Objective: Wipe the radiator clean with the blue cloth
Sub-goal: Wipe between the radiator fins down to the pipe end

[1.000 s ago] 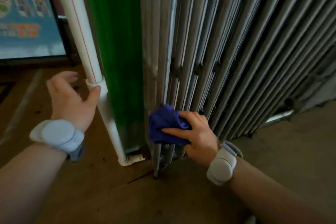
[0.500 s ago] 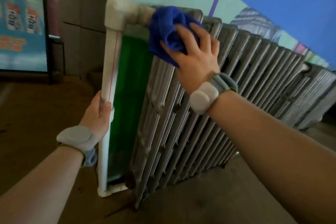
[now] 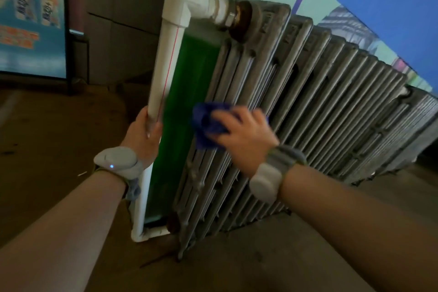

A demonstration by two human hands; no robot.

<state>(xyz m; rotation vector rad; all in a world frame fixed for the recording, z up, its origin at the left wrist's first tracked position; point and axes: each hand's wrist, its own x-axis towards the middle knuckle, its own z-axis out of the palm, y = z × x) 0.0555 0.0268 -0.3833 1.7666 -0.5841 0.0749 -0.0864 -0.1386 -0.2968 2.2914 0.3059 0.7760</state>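
Note:
A grey ribbed radiator runs from the centre off to the right along the wall. My right hand presses the bunched blue cloth against the radiator's leftmost fins, about halfway up; the hand is motion-blurred and covers part of the cloth. My left hand grips the white vertical pipe that stands just left of the radiator, at mid height.
The white pipe bends at the top into a rusty fitting on the radiator and at the bottom into an elbow near the brown floor. A green panel sits between pipe and radiator. A poster stand is far left.
My right hand has swept the cloth from the radiator's top corner down to mid height, after first rising from the bottom. My left hand closed on the pipe and keeps hold.

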